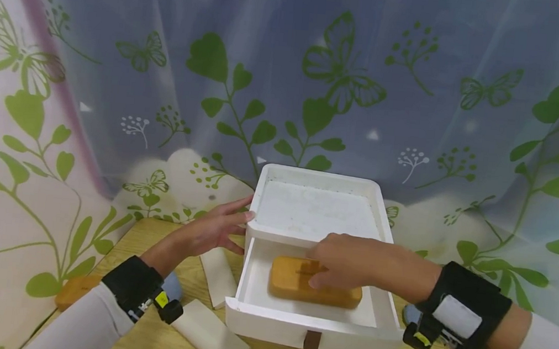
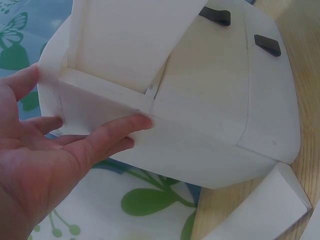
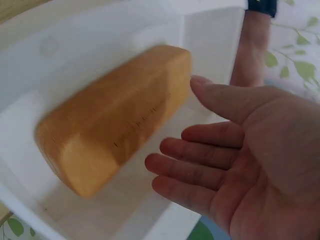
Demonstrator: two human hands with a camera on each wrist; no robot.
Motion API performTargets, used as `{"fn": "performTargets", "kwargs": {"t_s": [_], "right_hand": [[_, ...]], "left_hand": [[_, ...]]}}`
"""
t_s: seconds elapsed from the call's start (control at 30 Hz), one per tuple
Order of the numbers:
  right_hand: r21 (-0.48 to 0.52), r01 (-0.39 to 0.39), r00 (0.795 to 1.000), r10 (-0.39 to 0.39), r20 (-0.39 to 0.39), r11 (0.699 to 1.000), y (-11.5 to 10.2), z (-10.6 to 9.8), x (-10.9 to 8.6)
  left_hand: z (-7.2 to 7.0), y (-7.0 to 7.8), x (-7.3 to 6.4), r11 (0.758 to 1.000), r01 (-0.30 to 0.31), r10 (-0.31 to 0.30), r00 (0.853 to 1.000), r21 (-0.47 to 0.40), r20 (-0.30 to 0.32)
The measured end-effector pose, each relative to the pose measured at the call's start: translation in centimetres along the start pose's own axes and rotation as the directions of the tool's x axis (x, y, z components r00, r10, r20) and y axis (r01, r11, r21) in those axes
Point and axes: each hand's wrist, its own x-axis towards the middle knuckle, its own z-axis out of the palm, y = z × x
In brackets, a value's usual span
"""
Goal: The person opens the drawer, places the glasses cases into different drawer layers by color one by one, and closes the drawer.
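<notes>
Inside the pulled-out drawer (image 1: 266, 328) of the white cabinet (image 1: 313, 211), an orange case (image 1: 282, 280) lies with its long side roughly along the drawer front. Over it, the right hand (image 1: 344, 260) has its thumb and 4 fingers apart, gripping nothing; I cannot tell whether the thumb touches the case. The left hand (image 1: 217, 229), fingers spread, touches the cabinet's side. Good handling would probably mean light steadying there, a grip centred on the case, and knuckles clear of the drawer walls.
</notes>
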Motion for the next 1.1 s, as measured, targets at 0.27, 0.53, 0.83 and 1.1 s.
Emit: {"fn": "performTargets", "kwargs": {"t_s": [0.27, 0.53, 0.83, 1.1], "right_hand": [[0.025, 0.093, 0.983, -0.088, -0.164, 0.995, 3.0, -2.8, -2.1], [0.072, 0.031, 0.943, -0.006, -0.332, 0.997, 6.4, -3.5, -3.5], [0.214, -0.095, 0.893, 0.179, -0.414, 0.972, 8.8, -2.7, -4.6], [0.347, -0.171, 0.854, 0.315, -0.415, 0.922, 11.2, -0.7, -5.1]], "left_hand": [[0.0, 0.1, 0.2, 1.000, -0.004, 0.004, 1.000, 0.004, 0.005], [0.0, 0.2, 0.1, 1.000, -0.004, 0.004, 1.000, 0.008, -0.004], [0.0, 0.0, -0.1, 1.000, 0.000, 0.000, 1.000, -0.009, -0.013], [0.2, 0.0, -0.1, 1.000, 0.001, -0.001, 1.000, -0.019, -0.019]]}}
